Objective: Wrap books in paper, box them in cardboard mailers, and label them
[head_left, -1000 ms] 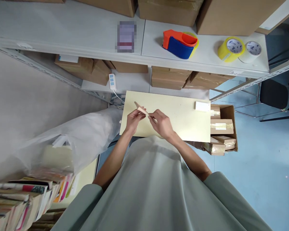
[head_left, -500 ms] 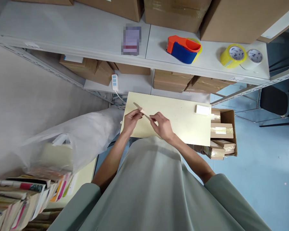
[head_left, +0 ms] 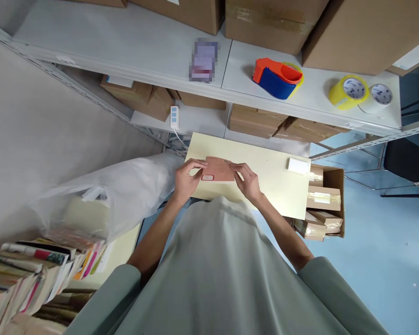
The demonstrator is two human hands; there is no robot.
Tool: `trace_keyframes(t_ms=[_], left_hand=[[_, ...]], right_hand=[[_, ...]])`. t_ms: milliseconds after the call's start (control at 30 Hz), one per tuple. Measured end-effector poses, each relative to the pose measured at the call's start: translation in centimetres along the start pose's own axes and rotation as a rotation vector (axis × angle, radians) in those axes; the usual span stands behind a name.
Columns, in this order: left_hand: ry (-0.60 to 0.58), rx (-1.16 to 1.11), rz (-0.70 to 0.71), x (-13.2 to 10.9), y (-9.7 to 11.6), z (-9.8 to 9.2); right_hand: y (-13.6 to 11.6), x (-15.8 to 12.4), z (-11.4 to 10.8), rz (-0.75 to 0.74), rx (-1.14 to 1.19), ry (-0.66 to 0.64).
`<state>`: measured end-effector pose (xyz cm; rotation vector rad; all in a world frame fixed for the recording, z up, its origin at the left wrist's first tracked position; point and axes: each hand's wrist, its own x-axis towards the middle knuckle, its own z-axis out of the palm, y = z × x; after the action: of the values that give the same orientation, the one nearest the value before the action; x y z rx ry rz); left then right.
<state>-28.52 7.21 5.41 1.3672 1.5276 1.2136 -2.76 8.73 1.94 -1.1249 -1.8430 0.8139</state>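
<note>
A flat brown cardboard piece (head_left: 219, 170) with a small red-edged label lies face-up over the pale yellow table (head_left: 268, 181). My left hand (head_left: 187, 179) pinches its left edge and my right hand (head_left: 248, 181) pinches its right edge. Both hands have fingers closed on the cardboard. A small white pad (head_left: 298, 166) sits at the table's far right corner.
A grey shelf (head_left: 125, 42) carries an orange and blue tape dispenser (head_left: 277, 77), a yellow tape roll (head_left: 348, 91), a clear tape roll (head_left: 377, 97) and brown boxes. An open carton (head_left: 324, 202) with packets stands right of the table. A white plastic bag (head_left: 115, 195) and stacked books (head_left: 31, 279) lie left.
The cardboard piece, seen edge-on and tilted before, has been turned flat with its face up. Both hands have shifted to its left and right edges. The camera has tipped slightly.
</note>
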Motion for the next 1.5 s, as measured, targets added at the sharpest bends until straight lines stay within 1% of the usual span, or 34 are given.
trace_keyframes(t_ms=[67, 133, 200, 267, 333, 367, 467, 567, 667, 767, 800, 867, 933, 1000, 1067, 1133, 1200, 1267, 1333, 1367, 1433, 1500], left_hand=[[0.003, -0.033, -0.108, 0.1, -1.6, 0.1], [-0.018, -0.071, -0.226, 0.3, -3.9, 0.2], [-0.058, -0.068, -0.331, 0.4, -6.5, 0.5], [-0.057, -0.005, -0.428, 0.3, -8.8, 0.9], [-0.042, 0.056, -0.503, 0.1, -10.5, 1.2], [-0.033, 0.077, -0.530, 0.1, -11.1, 1.3], [-0.004, 0.108, -0.576, 0.8, -12.2, 1.1], [0.057, 0.092, -0.565, 2.8, -12.8, 0.2], [0.145, 0.052, -0.528, 5.2, -13.1, -0.9], [0.169, 0.021, -0.482, 6.2, -12.8, -2.0], [0.168, 0.002, -0.455, 6.1, -12.6, -2.4], [0.168, -0.051, -0.396, 4.9, -11.8, -3.4], [0.159, -0.115, -0.344, 2.8, -10.6, -4.9], [0.125, -0.169, -0.300, 0.0, -9.0, -7.0], [0.104, -0.206, -0.246, -2.9, -7.1, -9.7], [0.126, -0.233, -0.215, -5.6, -5.2, -12.8], [0.181, -0.249, -0.227, -8.0, -3.6, -16.1], [0.257, -0.248, -0.246, -10.1, -2.9, -19.4], [0.335, -0.213, -0.247, -12.0, -3.5, -22.5], [0.374, -0.184, -0.245, -12.9, -4.3, -24.0], [0.440, -0.106, -0.261, -14.6, -6.8, -26.6], [0.478, -0.013, -0.315, -16.0, -10.4, -29.0]], right_hand=[[1.2, 0.2, 0.9, 0.139, 0.091, 0.021], [2.9, 0.4, 2.3, 0.314, 0.184, -0.002], [4.6, 0.4, 4.1, 0.488, 0.228, -0.077], [6.0, 0.2, 6.1, 0.660, 0.203, -0.166], [6.9, 0.0, 7.9, 0.788, 0.165, -0.236], [7.2, 0.0, 8.7, 0.824, 0.153, -0.259], [7.7, 1.0, 10.7, 0.838, 0.142, -0.300], [8.1, 3.2, 12.1, 0.821, 0.134, -0.312], [8.2, 6.1, 13.1, 0.803, 0.093, -0.267], [7.5, 8.2, 13.6, 0.782, 0.041, -0.218], [7.0, 8.6, 13.8, 0.770, 0.028, -0.220], [5.6, 8.9, 14.0, 0.736, 0.013, -0.248], [3.8, 8.6, 14.3, 0.685, 0.019, -0.274], [1.7, 7.9, 14.8, 0.626, 0.045, -0.289], [-0.6, 7.1, 15.7, 0.564, 0.073, -0.297], [-3.2, 6.3, 16.8, 0.504, 0.096, -0.302], [-6.1, 5.7, 18.3, 0.439, 0.120, -0.303], [-9.3, 5.3, 19.8, 0.371, 0.146, -0.306], [-12.8, 5.0, 21.5, 0.301, 0.161, -0.318], [-14.5, 4.9, 22.3, 0.267, 0.160, -0.326], [-17.7, 4.6, 24.1, 0.203, 0.147, -0.348], [-20.4, 4.2, 26.0, 0.143, 0.133, -0.379]])
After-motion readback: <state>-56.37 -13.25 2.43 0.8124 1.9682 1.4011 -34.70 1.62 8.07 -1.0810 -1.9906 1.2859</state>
